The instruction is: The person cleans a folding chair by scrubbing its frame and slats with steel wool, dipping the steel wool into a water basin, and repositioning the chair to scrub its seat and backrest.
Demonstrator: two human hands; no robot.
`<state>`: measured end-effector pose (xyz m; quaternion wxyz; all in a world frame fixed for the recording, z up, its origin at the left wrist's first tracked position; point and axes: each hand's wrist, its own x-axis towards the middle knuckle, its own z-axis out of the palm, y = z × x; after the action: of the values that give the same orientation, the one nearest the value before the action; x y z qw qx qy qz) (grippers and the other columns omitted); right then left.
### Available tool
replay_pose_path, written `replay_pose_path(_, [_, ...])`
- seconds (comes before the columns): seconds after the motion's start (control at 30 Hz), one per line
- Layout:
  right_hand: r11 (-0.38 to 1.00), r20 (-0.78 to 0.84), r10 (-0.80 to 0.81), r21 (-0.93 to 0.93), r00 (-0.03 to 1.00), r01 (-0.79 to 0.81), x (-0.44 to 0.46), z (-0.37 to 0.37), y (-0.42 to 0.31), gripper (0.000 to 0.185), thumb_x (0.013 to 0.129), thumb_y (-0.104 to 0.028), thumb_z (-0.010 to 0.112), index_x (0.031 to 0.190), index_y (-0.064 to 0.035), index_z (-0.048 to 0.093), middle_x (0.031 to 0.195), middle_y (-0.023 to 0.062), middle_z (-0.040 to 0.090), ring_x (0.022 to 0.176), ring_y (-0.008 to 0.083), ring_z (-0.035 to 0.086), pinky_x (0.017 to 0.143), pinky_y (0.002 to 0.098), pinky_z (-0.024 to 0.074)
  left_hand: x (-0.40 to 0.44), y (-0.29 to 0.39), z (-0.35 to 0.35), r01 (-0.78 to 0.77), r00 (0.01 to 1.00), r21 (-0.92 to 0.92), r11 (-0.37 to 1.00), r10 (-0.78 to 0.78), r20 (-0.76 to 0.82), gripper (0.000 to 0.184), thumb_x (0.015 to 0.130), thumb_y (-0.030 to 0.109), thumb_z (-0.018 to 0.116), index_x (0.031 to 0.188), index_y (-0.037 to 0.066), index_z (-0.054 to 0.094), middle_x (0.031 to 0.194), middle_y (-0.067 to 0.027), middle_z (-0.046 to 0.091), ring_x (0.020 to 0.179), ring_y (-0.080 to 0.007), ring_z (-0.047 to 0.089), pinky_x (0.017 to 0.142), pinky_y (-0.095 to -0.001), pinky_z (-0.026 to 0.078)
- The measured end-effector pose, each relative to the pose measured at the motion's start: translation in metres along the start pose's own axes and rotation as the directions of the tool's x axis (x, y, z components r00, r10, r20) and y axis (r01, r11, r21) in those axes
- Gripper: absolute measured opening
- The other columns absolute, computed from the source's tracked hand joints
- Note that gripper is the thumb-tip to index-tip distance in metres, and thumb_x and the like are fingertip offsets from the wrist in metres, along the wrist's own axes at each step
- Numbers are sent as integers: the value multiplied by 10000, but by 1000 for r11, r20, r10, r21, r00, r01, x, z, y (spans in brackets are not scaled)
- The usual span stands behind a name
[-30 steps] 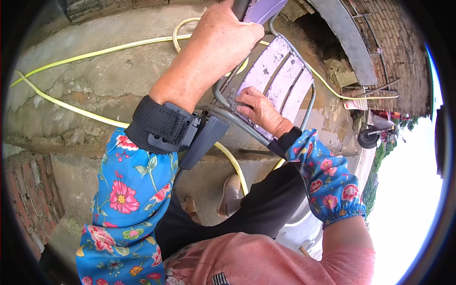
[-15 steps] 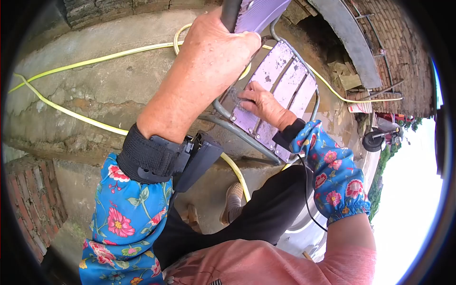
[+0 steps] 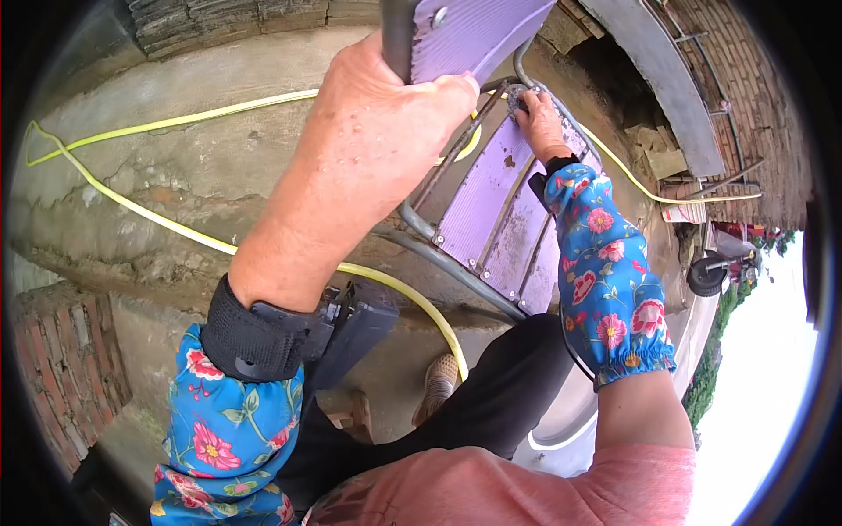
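A chair with a grey metal frame and purple slats lies tilted in front of me; its slatted seat (image 3: 500,210) is wet, with dark patches. My left hand (image 3: 395,101) is wrapped round the chair's backrest (image 3: 465,35), at the tube and purple slat near the top of the view. At the far end of the seat, beside the bent tube, my right hand (image 3: 542,123) presses a grey scouring pad (image 3: 516,98), its fingers curled over it. Black straps circle both wrists, and the left one carries a black device (image 3: 355,337).
A yellow hose (image 3: 184,230) crosses the concrete ground and loops behind the chair. Brickwork (image 3: 74,359) stands at the lower left. At the right are a red-and-white bucket (image 3: 684,210), a wheeled vehicle (image 3: 707,276) and a brick wall. A pale basin lies near my knee.
My right hand has slid from the seat's near left part to its far end with the pad. My left hand and the backrest have come slightly closer and lower in view.
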<state>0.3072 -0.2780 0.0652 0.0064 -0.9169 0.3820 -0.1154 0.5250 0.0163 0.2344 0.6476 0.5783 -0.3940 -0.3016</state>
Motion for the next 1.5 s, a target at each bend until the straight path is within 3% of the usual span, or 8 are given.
replay_pose_path(0.1, [950,265,-223,275,938,148,-55,-31,-57,227,814,-130,673,1024,-63,619,963,158,547,940,374,591,816,432,490,1,6,-3,23,1000,-25,999,-23,18,194,832,164,627,914,-11,647,677,-61,634,622,-131,586,603,-317,491])
replay_pose_path(0.27, [846,317,-460,441,830,300,-79,-40,-76,216,810,-175,707,1002,-95,651,944,118,555,901,344,615,784,419,514,-3,12,0,27,1000,-29,999,-26,13,194,858,129,632,992,-4,676,808,-27,669,723,-76,580,654,-260,477])
replay_pose_path(0.47, [997,73,-78,-16,994,79,25,-16,31,217,831,-236,666,1026,-142,678,990,122,581,931,342,616,804,438,504,-2,16,-1,100,994,-40,994,-98,51,199,864,122,628,1014,2,681,844,-20,672,748,-84,584,679,-258,480])
replay_pose_path(0.6, [995,2,100,-26,995,-100,25,-9,23,224,835,-222,652,1039,-137,687,1034,143,588,949,354,615,821,450,499,-5,22,0,141,985,55,989,-145,90,252,897,129,596,1119,40,676,1022,-31,705,876,-101,612,789,-280,488])
replay_pose_path(0.87, [883,291,-415,358,862,305,-76,-33,-60,225,837,-167,687,1043,-88,649,982,109,548,901,316,614,785,396,516,-4,19,-2,147,988,-71,987,-142,66,264,877,41,616,1139,18,645,1016,-45,690,909,-105,622,807,-279,506])
replay_pose_path(1.2, [997,43,42,-68,998,-39,29,-10,35,211,853,-215,639,1056,-170,675,1030,117,566,961,347,600,846,434,498,-4,15,0,131,990,-100,986,-124,72,264,880,36,611,1141,27,654,1024,-41,692,941,-102,617,826,-272,500])
replay_pose_path(1.4, [920,224,-352,261,909,292,-74,-31,-52,230,838,-142,671,1051,-68,631,957,135,533,899,339,611,789,414,516,-1,21,0,153,986,-82,985,-146,86,261,880,33,611,1137,14,650,1026,-47,694,948,-112,624,830,-275,501])
replay_pose_path(1.5, [933,220,-326,229,919,277,-59,-20,-32,222,847,-163,660,1047,-90,596,984,140,525,903,349,609,782,430,517,-4,22,0,151,987,-33,988,-149,65,268,882,26,607,1148,12,642,1030,-61,694,948,-122,630,831,-284,509])
